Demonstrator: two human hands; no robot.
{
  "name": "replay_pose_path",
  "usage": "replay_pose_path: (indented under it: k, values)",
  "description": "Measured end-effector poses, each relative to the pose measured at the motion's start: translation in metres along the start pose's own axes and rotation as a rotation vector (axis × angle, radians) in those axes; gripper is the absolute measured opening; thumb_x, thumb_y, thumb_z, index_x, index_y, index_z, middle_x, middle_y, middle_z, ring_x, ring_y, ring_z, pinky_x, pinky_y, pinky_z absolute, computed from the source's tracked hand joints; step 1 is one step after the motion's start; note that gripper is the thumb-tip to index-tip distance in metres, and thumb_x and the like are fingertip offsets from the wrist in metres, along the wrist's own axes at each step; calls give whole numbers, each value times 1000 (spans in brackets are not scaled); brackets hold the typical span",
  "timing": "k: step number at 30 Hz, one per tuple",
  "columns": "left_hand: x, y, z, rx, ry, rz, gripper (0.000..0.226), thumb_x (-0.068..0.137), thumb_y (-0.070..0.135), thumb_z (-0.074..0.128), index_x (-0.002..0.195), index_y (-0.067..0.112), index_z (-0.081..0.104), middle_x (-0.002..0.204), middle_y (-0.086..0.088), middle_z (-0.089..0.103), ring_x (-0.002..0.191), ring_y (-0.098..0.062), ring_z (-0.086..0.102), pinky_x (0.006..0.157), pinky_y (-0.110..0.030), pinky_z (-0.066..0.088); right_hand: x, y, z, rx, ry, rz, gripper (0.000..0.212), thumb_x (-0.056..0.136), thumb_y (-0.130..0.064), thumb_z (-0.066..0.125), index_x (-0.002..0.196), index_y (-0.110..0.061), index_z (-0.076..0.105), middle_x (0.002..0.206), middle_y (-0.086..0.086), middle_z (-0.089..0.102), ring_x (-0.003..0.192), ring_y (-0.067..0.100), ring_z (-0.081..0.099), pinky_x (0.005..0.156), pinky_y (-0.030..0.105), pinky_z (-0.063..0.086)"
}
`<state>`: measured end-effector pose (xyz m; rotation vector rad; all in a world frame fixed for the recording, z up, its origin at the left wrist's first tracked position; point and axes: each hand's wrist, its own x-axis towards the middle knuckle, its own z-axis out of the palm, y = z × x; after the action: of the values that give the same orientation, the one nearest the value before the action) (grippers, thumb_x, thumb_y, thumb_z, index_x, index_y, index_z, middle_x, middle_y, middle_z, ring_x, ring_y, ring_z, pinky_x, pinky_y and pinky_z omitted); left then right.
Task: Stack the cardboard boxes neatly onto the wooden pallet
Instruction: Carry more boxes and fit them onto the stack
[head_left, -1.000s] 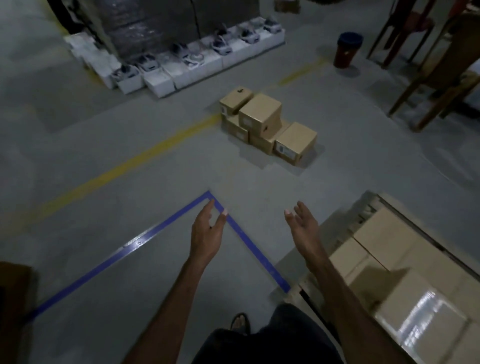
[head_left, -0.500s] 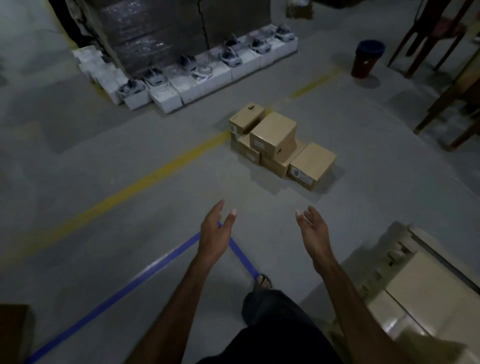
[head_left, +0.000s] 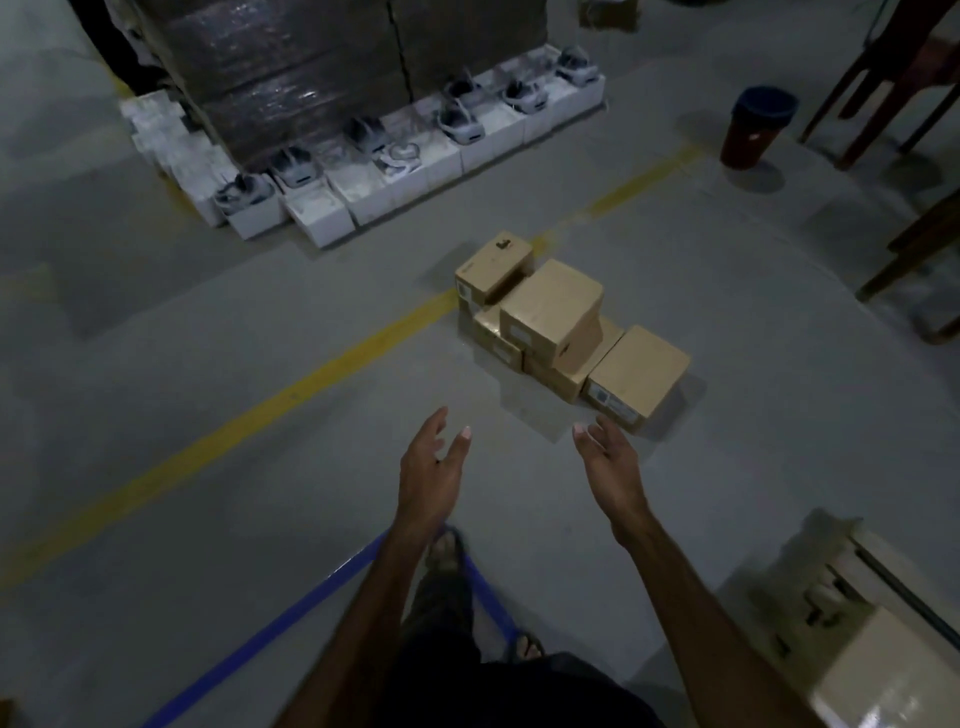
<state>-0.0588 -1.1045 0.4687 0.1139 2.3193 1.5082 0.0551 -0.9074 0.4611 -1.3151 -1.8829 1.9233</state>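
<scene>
Closer now than a moment ago, the cluster of cardboard boxes (head_left: 566, 332) sits on the grey floor (head_left: 208, 364) beside a yellow line (head_left: 311, 374). Both arms reach toward it: the left hand (head_left: 428, 467) and right hand (head_left: 608, 462) are empty, fingers relaxed and apart, short of the boxes. Stacked boxes on the wooden pallet (head_left: 831, 587) show at lower right.

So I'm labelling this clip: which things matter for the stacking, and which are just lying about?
Job:
cardboard boxes
pallet
left hand, right hand, both empty

Lying about:
white boxes
wrapped stack
bin
chairs
</scene>
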Motion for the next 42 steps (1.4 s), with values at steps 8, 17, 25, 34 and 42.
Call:
replay_pose_path:
  k: [8,17,25,34,42]
  values:
    - [154,33,26,47,-123,29,55,103,36,63,152,17,50,148,-2,56,128,-21,58,102,-30,45,110,-49,23,-22,100,-9,69,101,-51,59,157,-16,40,146,-1,52,144,25,46,108,36,39]
    - [327,93,50,215,-335,94,58,102,38,63,152,12,49,152,-9,54,134,-26,55,107,-38,46,221,-122,29,126,310,51,66,103,-41,60,160,-18,36,160,7,43,144,24,44,108,34,40]
    - [430,111,107,296,-453,55,59,102,37,64,154,16,47,153,-9,52,136,-27,54,111,-41,45,310,-128,16,141,342,146,66,102,-39,61,159,-14,37,161,10,42,145,25,43,106,32,39]
    - [540,109,167,454,-447,-137,57,100,41,65,146,9,55,146,-13,57,131,-33,56,106,-44,46,438,-124,-3,71,270,308,70,101,-49,61,158,-16,39,158,9,46,141,27,48,101,32,42]
    - [643,89,228,531,-541,-209,60,102,40,63,151,10,49,152,-13,52,136,-30,52,107,-34,40,545,-100,1,-32,280,424,63,101,-45,62,154,-14,46,152,11,53,136,28,52,107,34,42]
